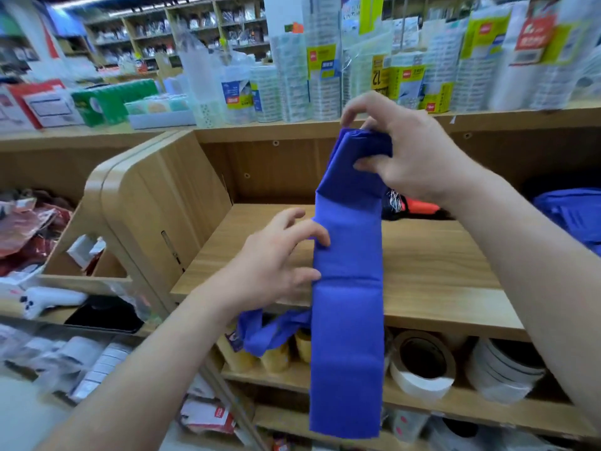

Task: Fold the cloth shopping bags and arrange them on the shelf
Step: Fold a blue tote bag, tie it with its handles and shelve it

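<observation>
A blue cloth shopping bag (346, 320), folded into a long narrow strip, hangs upright in front of the wooden shelf (432, 271). My right hand (403, 157) grips its bunched top end high above the shelf board. My left hand (276, 262) touches the strip's left edge at mid-height with fingers spread and lightly bent. The bag's handle loops (263, 330) dangle to the left below my left hand. The strip's lower end hangs past the shelf's front edge.
More blue bags (575, 216) lie at the right of the shelf, beside a dark and orange item (413, 206). Tape rolls (422, 362) fill the shelf below. Packaged goods (325, 86) line the top ledge. A wooden side panel (146, 196) stands to the left.
</observation>
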A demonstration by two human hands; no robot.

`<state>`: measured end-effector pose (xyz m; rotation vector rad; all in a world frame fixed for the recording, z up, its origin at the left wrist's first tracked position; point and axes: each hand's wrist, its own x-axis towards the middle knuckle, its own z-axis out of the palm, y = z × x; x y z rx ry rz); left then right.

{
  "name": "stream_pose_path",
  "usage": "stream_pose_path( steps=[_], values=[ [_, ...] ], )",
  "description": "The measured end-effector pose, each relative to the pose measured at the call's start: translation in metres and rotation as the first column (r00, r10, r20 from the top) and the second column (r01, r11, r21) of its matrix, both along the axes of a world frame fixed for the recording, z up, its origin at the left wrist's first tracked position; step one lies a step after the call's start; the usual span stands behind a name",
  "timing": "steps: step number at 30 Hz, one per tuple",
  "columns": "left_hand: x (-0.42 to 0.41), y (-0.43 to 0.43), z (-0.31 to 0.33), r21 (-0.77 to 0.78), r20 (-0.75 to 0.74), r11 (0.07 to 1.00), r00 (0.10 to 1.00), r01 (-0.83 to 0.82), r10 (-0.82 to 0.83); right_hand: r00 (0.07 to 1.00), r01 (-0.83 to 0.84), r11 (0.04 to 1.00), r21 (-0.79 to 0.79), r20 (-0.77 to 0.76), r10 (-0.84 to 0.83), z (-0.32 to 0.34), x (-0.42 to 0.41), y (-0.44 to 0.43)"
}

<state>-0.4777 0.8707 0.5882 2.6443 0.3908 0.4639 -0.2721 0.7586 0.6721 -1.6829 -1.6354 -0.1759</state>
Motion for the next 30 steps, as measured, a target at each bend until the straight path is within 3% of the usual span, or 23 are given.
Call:
stream_pose_path(
  steps=[2,4,6,8,11,13,15,17,18,20,21,22,23,25,27,28,30],
  values=[
    [0.01,0.004,-0.005,-0.193,0.044,0.98,0.998,0.051,-0.043,0.999,-0.008,0.998,0.055,0.042,0.005,0.006,-0.006,0.016],
    [0.018,0.008,-0.015,-0.293,0.13,0.956,0.991,0.004,0.036,0.983,0.081,0.991,0.102,0.157,-0.097,0.001,-0.012,0.03],
    [0.021,0.016,-0.027,-0.316,0.181,0.945,0.973,-0.082,0.145,0.943,0.182,0.975,0.128,0.257,-0.21,-0.01,-0.014,0.032],
    [0.02,0.025,-0.037,-0.283,0.169,0.945,0.961,-0.164,0.218,0.959,0.116,0.988,0.101,0.248,-0.138,-0.029,-0.011,0.025],
    [0.018,0.036,-0.049,-0.229,0.121,0.946,0.958,-0.228,0.26,0.983,-0.181,0.969,-0.165,-0.03,0.179,-0.081,-0.008,0.015],
    [0.019,0.037,-0.051,-0.112,0.065,0.94,0.942,-0.322,0.33,0.951,-0.252,0.907,-0.337,-0.262,0.167,-0.113,-0.013,0.011],
    [0.014,0.031,-0.044,0.161,0.064,0.877,0.892,-0.452,0.447,0.93,-0.254,0.899,-0.356,-0.345,0.127,-0.136,-0.011,0.011],
    [0.002,0.028,-0.036,0.292,0.133,0.895,0.941,-0.336,0.31,0.916,-0.264,0.909,-0.323,-0.38,0.131,-0.144,-0.009,0.009],
    [-0.007,0.029,-0.034,0.242,0.091,0.954,0.983,-0.178,0.161,0.914,-0.271,0.905,-0.326,-0.383,0.136,-0.144,-0.009,0.007],
    [-0.026,0.02,-0.037,-0.007,-0.165,0.997,0.983,0.082,-0.082,0.91,-0.296,0.888,-0.353,-0.388,0.149,-0.145,-0.008,0.005],
    [-0.032,0.013,-0.042,-0.023,-0.315,0.991,0.94,0.13,-0.13,0.907,-0.311,0.875,-0.371,-0.39,0.157,-0.144,-0.009,0.003],
    [-0.035,0.008,-0.049,0.063,-0.415,0.985,0.902,0.161,-0.12,0.906,-0.325,0.862,-0.39,-0.39,0.165,-0.142,-0.009,0.001],
    [-0.036,0.004,-0.056,0.192,-0.419,0.966,0.905,0.172,-0.078,0.905,-0.336,0.847,-0.413,-0.389,0.169,-0.14,-0.01,-0.002],
    [-0.033,-0.005,-0.066,0.245,-0.208,0.965,0.977,0.089,-0.037,0.896,-0.363,0.813,-0.454,-0.409,0.172,-0.136,-0.01,-0.01],
    [-0.029,-0.002,-0.068,-0.008,0.018,0.994,0.994,-0.108,0.108,0.842,-0.447,0.777,-0.444,-0.502,0.198,-0.133,-0.009,-0.02],
    [-0.028,0.001,-0.066,-0.163,0.032,0.966,0.977,-0.201,0.209,0.811,-0.49,0.758,-0.43,-0.544,0.215,-0.131,-0.008,-0.024],
    [-0.024,0.004,-0.063,-0.193,0.012,0.911,0.928,-0.364,0.374,0.774,-0.539,0.741,-0.4,-0.583,0.249,-0.128,-0.009,-0.029]
  ],
)
